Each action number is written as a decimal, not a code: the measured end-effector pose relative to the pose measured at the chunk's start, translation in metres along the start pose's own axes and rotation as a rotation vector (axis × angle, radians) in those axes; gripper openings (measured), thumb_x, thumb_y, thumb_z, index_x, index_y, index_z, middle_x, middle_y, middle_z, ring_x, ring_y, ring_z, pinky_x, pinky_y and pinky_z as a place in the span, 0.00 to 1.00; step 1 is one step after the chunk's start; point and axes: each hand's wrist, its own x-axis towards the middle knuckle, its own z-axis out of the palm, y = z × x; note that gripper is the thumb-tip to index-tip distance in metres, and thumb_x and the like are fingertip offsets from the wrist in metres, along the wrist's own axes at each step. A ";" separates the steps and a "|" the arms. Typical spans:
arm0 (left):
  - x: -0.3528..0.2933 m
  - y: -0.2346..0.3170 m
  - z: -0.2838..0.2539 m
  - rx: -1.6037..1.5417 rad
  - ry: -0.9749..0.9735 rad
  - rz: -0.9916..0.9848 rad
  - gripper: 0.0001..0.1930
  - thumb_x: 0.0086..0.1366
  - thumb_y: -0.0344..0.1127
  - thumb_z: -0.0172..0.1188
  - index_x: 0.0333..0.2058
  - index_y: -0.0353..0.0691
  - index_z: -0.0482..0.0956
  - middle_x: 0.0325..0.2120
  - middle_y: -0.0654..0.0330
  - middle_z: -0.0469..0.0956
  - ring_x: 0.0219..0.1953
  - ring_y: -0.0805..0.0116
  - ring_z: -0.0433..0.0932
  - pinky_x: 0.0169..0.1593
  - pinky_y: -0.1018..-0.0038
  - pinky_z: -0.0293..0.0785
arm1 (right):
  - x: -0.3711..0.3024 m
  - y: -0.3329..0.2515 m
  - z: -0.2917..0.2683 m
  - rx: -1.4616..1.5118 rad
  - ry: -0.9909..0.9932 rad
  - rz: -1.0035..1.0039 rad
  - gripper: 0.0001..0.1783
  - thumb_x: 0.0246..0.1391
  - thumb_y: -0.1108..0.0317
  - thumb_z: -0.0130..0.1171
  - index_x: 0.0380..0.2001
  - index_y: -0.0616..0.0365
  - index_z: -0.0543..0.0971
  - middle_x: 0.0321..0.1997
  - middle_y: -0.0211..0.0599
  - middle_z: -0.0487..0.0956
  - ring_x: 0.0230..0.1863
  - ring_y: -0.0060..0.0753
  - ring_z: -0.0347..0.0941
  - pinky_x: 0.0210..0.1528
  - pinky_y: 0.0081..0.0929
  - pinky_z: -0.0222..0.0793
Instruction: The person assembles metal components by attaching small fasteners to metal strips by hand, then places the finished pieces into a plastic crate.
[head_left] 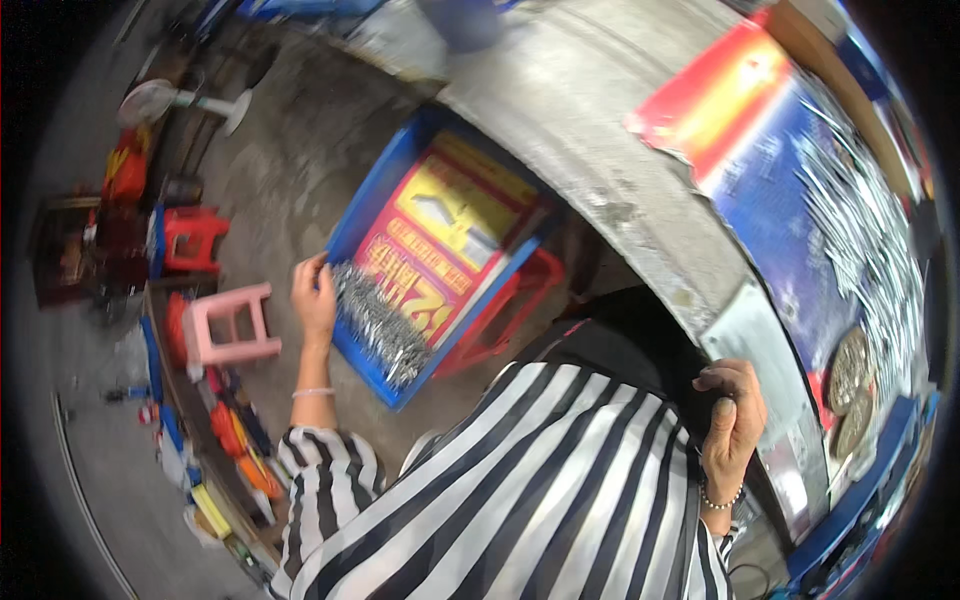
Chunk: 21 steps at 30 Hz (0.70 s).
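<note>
A blue plastic crate (360,205) stands tilted in view, lined with a printed red and yellow sheet (440,225). Many small shiny metal pieces (385,325) lie heaped at its near end; their exact kind is too small to tell. At the crate's left rim, my left hand (314,298) is closed on the edge. My right hand (735,415) is raised beside the worktop's near edge, fingers loosely curled with the thumb apart from them, and I see nothing in it.
On the concrete worktop (560,85) at right, slim metal rods (860,220) cover a printed sheet (755,155), near round metal pieces (850,370). A red stool (505,315) is partly hidden by the crate. At left stand a pink stool (232,325) and a fan (190,100).
</note>
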 end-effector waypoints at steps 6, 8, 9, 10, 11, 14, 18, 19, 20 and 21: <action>0.064 0.188 0.018 -0.340 -0.134 0.284 0.11 0.59 0.19 0.49 0.40 0.31 0.76 0.35 0.53 0.75 0.40 0.61 0.75 0.45 0.72 0.70 | -0.008 0.024 -0.028 -0.022 0.071 -0.029 0.10 0.54 0.66 0.53 0.31 0.65 0.74 0.30 0.46 0.74 0.29 0.44 0.72 0.31 0.32 0.68; 0.075 0.258 0.049 -0.397 -0.321 0.608 0.11 0.58 0.17 0.50 0.39 0.29 0.76 0.34 0.54 0.75 0.38 0.65 0.75 0.43 0.75 0.70 | -0.018 0.032 -0.040 -0.119 0.182 -0.004 0.07 0.52 0.69 0.56 0.30 0.64 0.74 0.31 0.45 0.74 0.28 0.43 0.72 0.30 0.31 0.68; 0.077 0.293 0.066 -0.499 -0.428 0.661 0.11 0.56 0.17 0.52 0.38 0.31 0.76 0.33 0.53 0.75 0.37 0.63 0.75 0.42 0.74 0.70 | -0.024 0.039 -0.048 -0.169 0.249 -0.003 0.07 0.52 0.70 0.56 0.30 0.64 0.74 0.31 0.45 0.74 0.28 0.43 0.72 0.30 0.30 0.68; 0.074 0.314 0.057 -0.561 -0.475 0.693 0.12 0.55 0.17 0.53 0.38 0.32 0.77 0.33 0.52 0.75 0.36 0.61 0.76 0.40 0.73 0.71 | -0.029 0.035 -0.049 -0.191 0.290 -0.067 0.07 0.52 0.70 0.55 0.30 0.64 0.74 0.31 0.45 0.74 0.28 0.43 0.72 0.30 0.30 0.68; 0.077 0.343 0.076 -0.625 -0.480 0.812 0.12 0.54 0.17 0.53 0.37 0.32 0.77 0.32 0.52 0.75 0.34 0.61 0.76 0.38 0.73 0.71 | -0.035 0.039 -0.052 -0.209 0.313 -0.065 0.07 0.52 0.70 0.55 0.30 0.64 0.74 0.31 0.45 0.74 0.28 0.43 0.72 0.30 0.30 0.68; 0.092 0.430 0.128 -0.784 -0.608 1.004 0.11 0.54 0.17 0.53 0.36 0.33 0.77 0.29 0.53 0.74 0.30 0.60 0.75 0.35 0.72 0.70 | -0.059 0.050 -0.067 -0.290 0.496 0.024 0.05 0.53 0.72 0.54 0.30 0.65 0.73 0.30 0.46 0.74 0.28 0.41 0.72 0.31 0.29 0.69; 0.124 0.503 0.206 -0.798 -0.603 0.981 0.09 0.56 0.22 0.53 0.36 0.34 0.78 0.30 0.54 0.75 0.32 0.63 0.75 0.35 0.74 0.70 | -0.078 0.066 -0.069 -0.244 0.734 0.076 0.05 0.54 0.76 0.48 0.32 0.67 0.72 0.30 0.45 0.74 0.28 0.37 0.71 0.31 0.29 0.69; 0.136 0.516 0.229 -0.797 -0.594 0.994 0.09 0.56 0.22 0.53 0.36 0.34 0.78 0.30 0.54 0.75 0.32 0.63 0.75 0.35 0.74 0.70 | -0.078 0.067 -0.067 -0.189 0.782 0.104 0.05 0.54 0.76 0.48 0.32 0.67 0.72 0.30 0.45 0.74 0.28 0.37 0.71 0.32 0.28 0.69; 0.145 0.530 0.260 -0.755 -0.497 1.024 0.08 0.56 0.25 0.54 0.36 0.35 0.78 0.30 0.54 0.74 0.33 0.61 0.75 0.37 0.72 0.70 | -0.078 0.068 -0.066 -0.142 0.834 0.138 0.05 0.54 0.77 0.47 0.32 0.67 0.72 0.30 0.45 0.74 0.28 0.36 0.71 0.32 0.28 0.69; 0.153 0.539 0.278 -0.697 -0.391 1.051 0.08 0.56 0.27 0.56 0.36 0.36 0.78 0.31 0.54 0.74 0.35 0.59 0.75 0.38 0.70 0.70 | -0.077 0.067 -0.065 -0.176 0.844 0.153 0.04 0.53 0.76 0.49 0.31 0.66 0.72 0.30 0.45 0.74 0.29 0.39 0.71 0.33 0.30 0.69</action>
